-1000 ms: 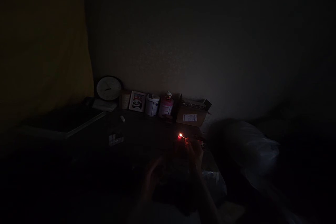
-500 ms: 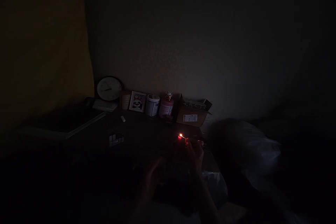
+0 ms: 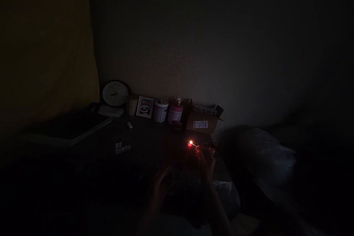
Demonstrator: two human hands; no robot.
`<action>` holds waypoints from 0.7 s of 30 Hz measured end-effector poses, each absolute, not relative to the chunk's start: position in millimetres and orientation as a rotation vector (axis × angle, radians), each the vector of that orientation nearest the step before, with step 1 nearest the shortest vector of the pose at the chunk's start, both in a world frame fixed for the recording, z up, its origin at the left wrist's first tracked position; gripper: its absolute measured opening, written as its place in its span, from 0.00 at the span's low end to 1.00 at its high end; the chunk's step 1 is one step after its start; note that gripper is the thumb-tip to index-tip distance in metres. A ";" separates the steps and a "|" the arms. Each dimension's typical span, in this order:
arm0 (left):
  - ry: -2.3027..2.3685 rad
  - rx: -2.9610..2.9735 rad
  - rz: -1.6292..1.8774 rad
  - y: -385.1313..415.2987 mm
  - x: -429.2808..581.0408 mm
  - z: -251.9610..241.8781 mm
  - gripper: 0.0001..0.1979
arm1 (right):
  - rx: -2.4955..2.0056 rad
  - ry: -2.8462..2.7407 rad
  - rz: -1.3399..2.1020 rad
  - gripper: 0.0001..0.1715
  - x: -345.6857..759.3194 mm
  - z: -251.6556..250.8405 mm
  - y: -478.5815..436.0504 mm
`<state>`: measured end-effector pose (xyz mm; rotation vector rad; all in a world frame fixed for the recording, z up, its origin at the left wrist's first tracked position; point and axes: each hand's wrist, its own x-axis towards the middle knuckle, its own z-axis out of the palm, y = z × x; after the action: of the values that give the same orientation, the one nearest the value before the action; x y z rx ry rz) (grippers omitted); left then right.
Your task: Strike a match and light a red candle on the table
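Note:
My right hand (image 3: 206,160) is closed in a pinch on the end of a thin matchstick (image 3: 194,145). At the match's far tip a small bright flame (image 3: 190,142) burns. It is right at the top of a small red candle (image 3: 189,145) that glows on the dark table. Whether the flame sits on the match, the wick or both, I cannot tell. Lower and to the left, my left hand (image 3: 162,182) is raised and dim. Its fingers fade into the dark, so what they hold, if anything, is hidden.
Along the wall stand a round clock (image 3: 115,93), a framed panda picture (image 3: 145,107), a white tin (image 3: 160,110), a pink jar (image 3: 175,113) and an open cardboard box (image 3: 201,121). A segmented pale item (image 3: 122,147) lies left. A plastic bag (image 3: 271,153) is at right.
Hardly anything differs. The flame and match stay at the candle, whose red glow looks slightly stronger. Both hands keep nearly the same places.

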<state>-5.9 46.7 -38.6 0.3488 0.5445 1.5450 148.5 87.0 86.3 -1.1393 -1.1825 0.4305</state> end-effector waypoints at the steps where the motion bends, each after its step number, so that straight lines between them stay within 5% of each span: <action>1: 0.541 0.351 1.539 45.9 -6.5 -39.2 0.12 | -1.137 -1.179 0.428 0.19 148.7 86.8 86.3; 11: 0.589 0.411 1.551 49.6 -4.4 -47.5 0.12 | -1.137 -1.123 0.445 0.18 148.7 97.4 77.2; 21: 0.673 0.337 1.407 38.2 -9.9 -10.0 0.10 | -0.965 -1.117 0.659 0.19 194.1 160.7 14.9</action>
<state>-9.9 38.2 -10.0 0.3367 0.6730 1.4071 194.1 14.9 160.7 -0.9652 -1.1174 0.6592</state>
